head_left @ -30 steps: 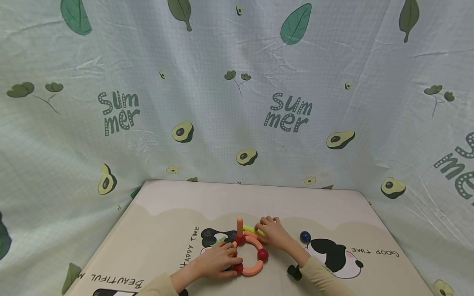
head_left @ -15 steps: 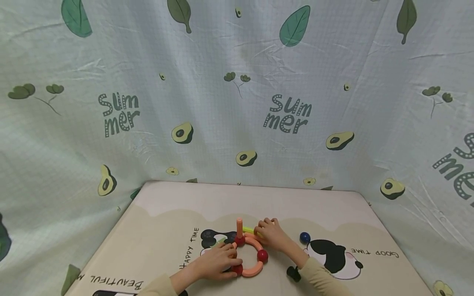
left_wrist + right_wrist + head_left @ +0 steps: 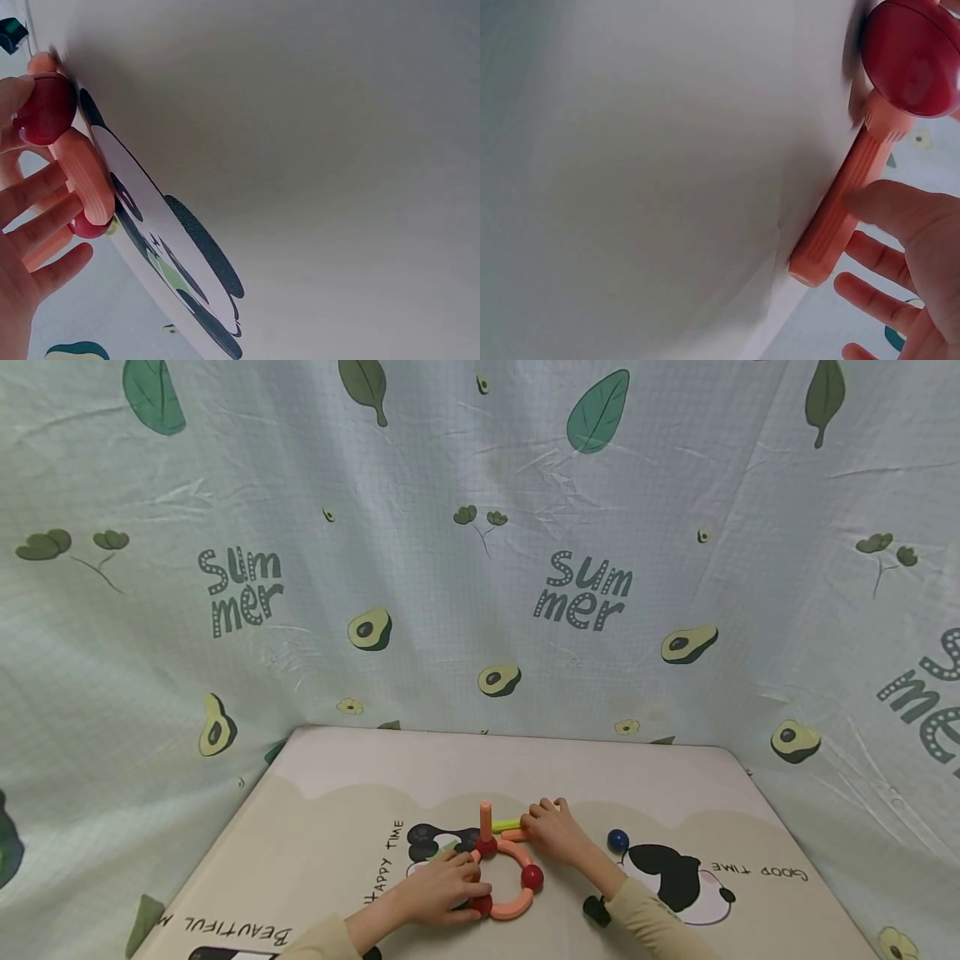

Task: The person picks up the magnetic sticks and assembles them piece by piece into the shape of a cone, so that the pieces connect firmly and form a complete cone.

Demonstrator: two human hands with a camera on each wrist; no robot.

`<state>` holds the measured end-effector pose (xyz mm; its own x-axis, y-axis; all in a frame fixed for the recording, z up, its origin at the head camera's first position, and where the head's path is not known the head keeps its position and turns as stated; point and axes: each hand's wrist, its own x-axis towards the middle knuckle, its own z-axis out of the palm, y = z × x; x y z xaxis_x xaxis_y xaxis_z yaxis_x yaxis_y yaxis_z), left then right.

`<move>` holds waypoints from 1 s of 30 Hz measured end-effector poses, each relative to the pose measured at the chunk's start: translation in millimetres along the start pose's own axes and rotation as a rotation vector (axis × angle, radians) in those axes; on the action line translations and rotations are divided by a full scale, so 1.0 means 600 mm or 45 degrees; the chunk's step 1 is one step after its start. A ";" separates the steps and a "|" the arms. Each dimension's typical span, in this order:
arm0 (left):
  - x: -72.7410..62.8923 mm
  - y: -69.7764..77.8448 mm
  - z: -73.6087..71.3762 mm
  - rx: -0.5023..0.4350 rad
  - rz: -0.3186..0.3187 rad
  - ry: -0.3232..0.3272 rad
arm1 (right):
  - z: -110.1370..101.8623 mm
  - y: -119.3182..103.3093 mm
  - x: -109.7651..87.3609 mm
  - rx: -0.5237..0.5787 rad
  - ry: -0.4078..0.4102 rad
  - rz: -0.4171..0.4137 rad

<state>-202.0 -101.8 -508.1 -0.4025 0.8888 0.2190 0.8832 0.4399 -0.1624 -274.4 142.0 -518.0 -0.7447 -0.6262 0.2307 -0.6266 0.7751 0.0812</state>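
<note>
On the table, curved orange rods and red balls form a ring [image 3: 513, 906], with an upright orange rod [image 3: 486, 821] standing on the far red ball [image 3: 487, 846]. My left hand [image 3: 444, 887] holds the ring's left side, thumb on the near red ball [image 3: 46, 109] and fingers along a curved orange rod [image 3: 86, 176]. Beyond the ring, my right hand [image 3: 557, 833] pinches a straight orange rod [image 3: 829, 225]; its thumb lies across that rod in the right wrist view. A yellow rod [image 3: 506, 825] runs beside it, its right end hidden by the hand.
A blue ball [image 3: 618, 841] lies right of the right hand. A dark green piece [image 3: 596, 911] sits by the right sleeve. The table mat [image 3: 337, 852] carries printed panda and dog pictures, and a patterned curtain [image 3: 450, 585] hangs behind.
My right hand has shifted slightly, and the straight orange and yellow rods have turned so their right ends point farther away. The left hand and the ring stay in place.
</note>
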 end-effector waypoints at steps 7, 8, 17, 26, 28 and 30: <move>0.001 0.001 0.000 -0.011 -0.004 -0.012 | 0.004 0.001 0.000 -0.036 0.046 -0.046; 0.001 0.001 -0.001 -0.010 -0.006 -0.014 | 0.004 0.001 0.000 -0.045 0.055 -0.052; 0.001 0.001 -0.002 -0.018 -0.006 -0.028 | 0.006 -0.001 -0.001 -0.114 0.125 -0.077; 0.001 -0.001 0.000 -0.015 -0.004 -0.020 | 0.014 0.004 0.000 -0.087 0.146 -0.082; 0.001 -0.001 0.001 -0.012 -0.001 -0.016 | 0.015 0.005 -0.001 -0.065 0.149 -0.087; 0.001 -0.001 0.002 -0.009 -0.001 -0.014 | 0.015 0.007 -0.002 -0.044 0.144 -0.088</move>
<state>-203.1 -101.5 -508.8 -0.4059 0.8898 0.2084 0.8845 0.4399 -0.1555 -278.1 145.1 -526.9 -0.6683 -0.6660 0.3313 -0.6655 0.7343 0.1336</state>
